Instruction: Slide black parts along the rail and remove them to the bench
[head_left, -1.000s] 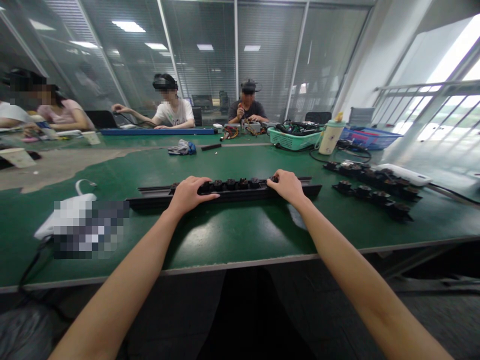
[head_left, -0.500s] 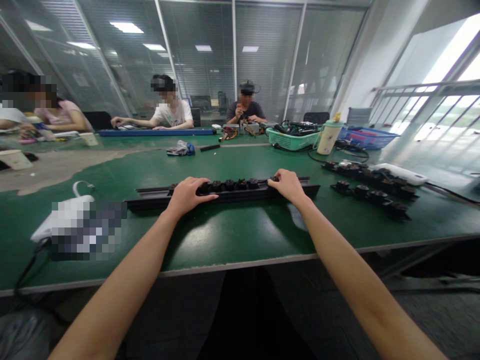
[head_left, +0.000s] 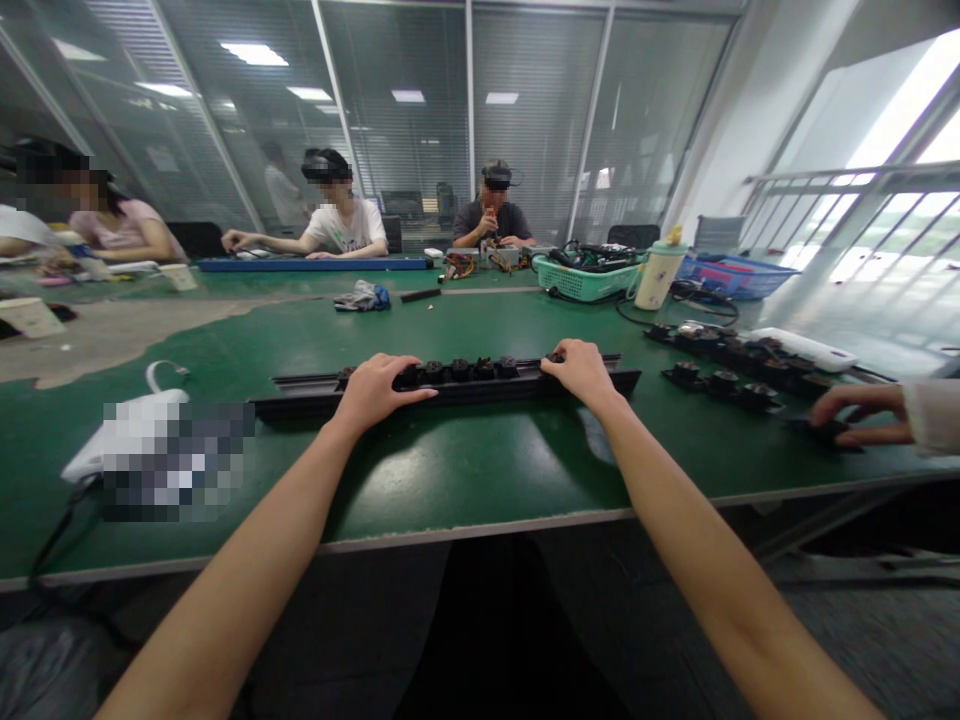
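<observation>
A long black channel-shaped rail (head_left: 480, 392) lies across the table in front of me. Several small black modules (head_left: 460, 370), resembling power sockets, sit in a row in its channel. My left hand (head_left: 377, 388) grips the rail's left half, thumb along the front wall and fingers curled over the modules there. Near the right end, my right hand (head_left: 577, 368) has its fingers closed on another small black module (head_left: 553, 358), mostly covered by the fingers. A stretch of bare channel separates this module from the row.
At right, another person's hand (head_left: 862, 412) holds a black module beside rows of similar modules (head_left: 724, 381). A white power strip (head_left: 802, 348), a cream bottle (head_left: 660, 275) and a green basket (head_left: 585, 280) stand beyond. A white adapter (head_left: 142, 420) lies left. Co-workers sit opposite.
Another person's hand has come in from the right and taken hold of the nearest loose module. My right hand has shifted very slightly rightward; my left hand stays put.
</observation>
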